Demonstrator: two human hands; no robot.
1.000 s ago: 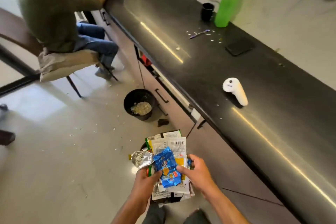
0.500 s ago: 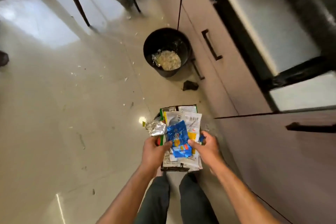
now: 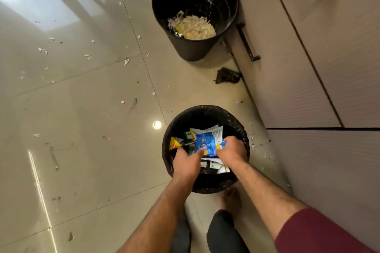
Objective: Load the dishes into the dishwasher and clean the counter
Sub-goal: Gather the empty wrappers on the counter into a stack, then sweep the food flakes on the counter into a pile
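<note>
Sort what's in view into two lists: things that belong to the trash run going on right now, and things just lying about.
In the job:
left hand and right hand, both holding the wrappers
bundle of wrappers
lined bin under them

Lying about:
second bin holding pale scraps
crumpled black bag
white bits on the floor

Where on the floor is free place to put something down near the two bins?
Bare tile lies left of the lined bin and between it and the open bin, though scraps litter it. Crowded: inside the lined bin, where both hands hold wrappers.
</note>
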